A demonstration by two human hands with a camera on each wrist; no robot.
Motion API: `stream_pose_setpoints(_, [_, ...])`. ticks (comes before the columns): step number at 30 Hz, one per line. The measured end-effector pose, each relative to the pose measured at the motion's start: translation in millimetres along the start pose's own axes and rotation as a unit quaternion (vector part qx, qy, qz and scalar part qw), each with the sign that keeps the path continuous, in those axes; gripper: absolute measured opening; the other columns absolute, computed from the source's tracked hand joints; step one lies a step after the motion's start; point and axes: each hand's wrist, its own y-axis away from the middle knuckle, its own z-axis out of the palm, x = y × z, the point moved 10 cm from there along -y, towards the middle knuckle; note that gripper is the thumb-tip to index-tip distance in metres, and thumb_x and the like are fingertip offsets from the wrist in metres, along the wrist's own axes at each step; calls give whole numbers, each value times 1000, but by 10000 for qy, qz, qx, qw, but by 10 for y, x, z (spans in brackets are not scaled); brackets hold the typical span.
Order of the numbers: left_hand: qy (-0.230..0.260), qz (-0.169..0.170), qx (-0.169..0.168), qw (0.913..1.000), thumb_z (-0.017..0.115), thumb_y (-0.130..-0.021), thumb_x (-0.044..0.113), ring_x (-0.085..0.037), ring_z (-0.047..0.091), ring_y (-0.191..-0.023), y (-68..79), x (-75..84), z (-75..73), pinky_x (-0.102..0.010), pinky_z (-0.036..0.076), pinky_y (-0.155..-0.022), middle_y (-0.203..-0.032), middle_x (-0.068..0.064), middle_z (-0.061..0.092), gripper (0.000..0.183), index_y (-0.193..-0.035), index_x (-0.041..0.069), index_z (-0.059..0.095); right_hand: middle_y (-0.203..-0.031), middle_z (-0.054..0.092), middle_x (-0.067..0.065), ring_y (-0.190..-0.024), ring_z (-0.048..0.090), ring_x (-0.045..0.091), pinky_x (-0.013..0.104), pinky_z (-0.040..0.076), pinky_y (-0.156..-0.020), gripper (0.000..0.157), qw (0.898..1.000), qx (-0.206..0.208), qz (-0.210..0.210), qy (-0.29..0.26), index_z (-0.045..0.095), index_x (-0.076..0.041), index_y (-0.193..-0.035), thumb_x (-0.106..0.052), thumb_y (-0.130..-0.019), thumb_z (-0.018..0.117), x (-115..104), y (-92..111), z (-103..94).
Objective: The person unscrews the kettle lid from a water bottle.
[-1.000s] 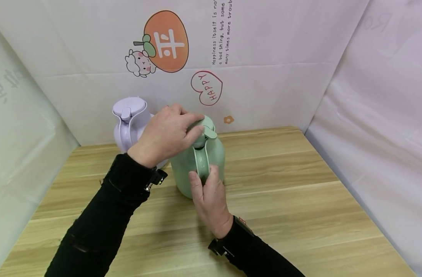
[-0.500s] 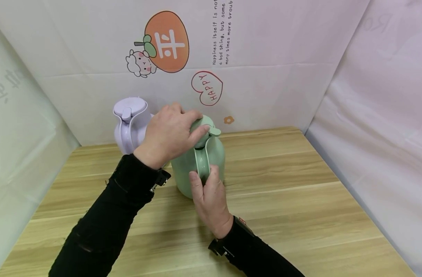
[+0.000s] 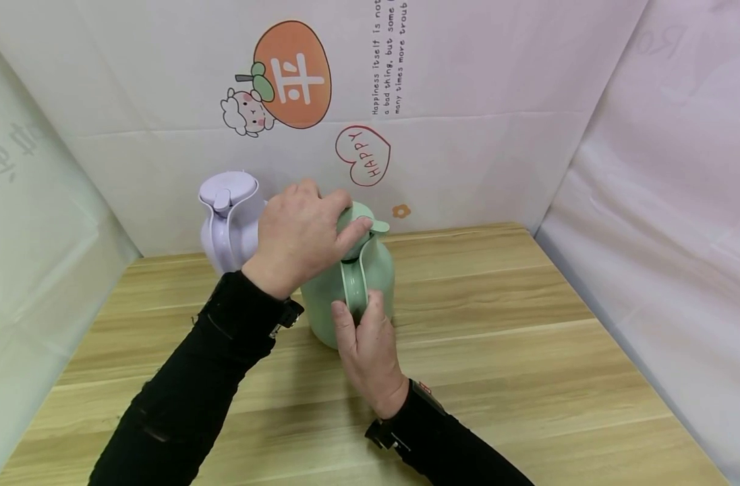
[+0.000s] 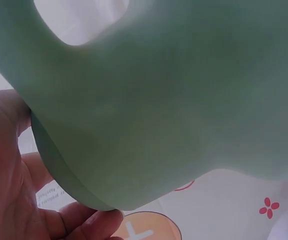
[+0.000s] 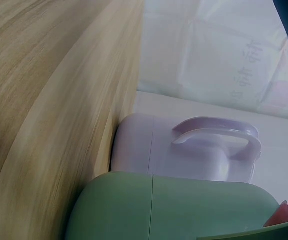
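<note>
A green thermos jug [image 3: 378, 277] stands upright on the table. My left hand [image 3: 299, 233] reaches over its top and grips the lid [image 3: 354, 214], the thumb lying across the near side. The lid's small tab [image 3: 378, 227] points right, away from the handle [image 3: 355, 287]. Lower down, my right hand [image 3: 372, 351] holds that handle, thumb on its left side. In the left wrist view the green body fills most of the picture, with the fingers [image 4: 79, 222] at the lid's edge. The right wrist view shows the jug's side [image 5: 134, 210].
A lilac thermos jug [image 3: 226, 209] stands behind and left of the green one, partly hidden by the left hand. The wooden table [image 3: 497, 324] meets a white printed cloth [image 3: 467, 101] at the back. More cloth hangs along both sides.
The lid has turned, its tab swinging from near the handle to the right and slightly back. My left hand has turned with it, its wrist shifting right. The right hand stays still.
</note>
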Motion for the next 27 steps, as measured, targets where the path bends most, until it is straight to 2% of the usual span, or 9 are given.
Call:
stream_pose_setpoints(17, [-395,107,729,9965,60,-96,66,-29,44,-52,34,82,-93,-40,34,-46,-62,-7,38,59,-71,12,53,-74,46,-2,-63,45,9,24,41,-56,29,10000,-39,36,-56,45,0,-121,-27,-111,51,10,-1,7])
stream_pose_setpoints(23, [-432,-33,560,9975,57,-95,72,-29,43,-54,48,64,-83,-40,35,-48,-63,-7,38,64,-70,13,51,-76,50,0,-66,50,11,25,43,-58,29,10000,-49,11,-46,44,0,-122,-26,-111,50,10,0,10])
stream_pose_setpoints(27, [-441,-100,389,9982,56,-94,74,-29,44,-57,71,38,-65,-41,37,-51,-65,-9,41,64,-75,12,56,-78,52,2,-68,52,13,25,45,-60,28,10000,-54,-42,-62,44,0,-124,-23,-111,51,3,5,14])
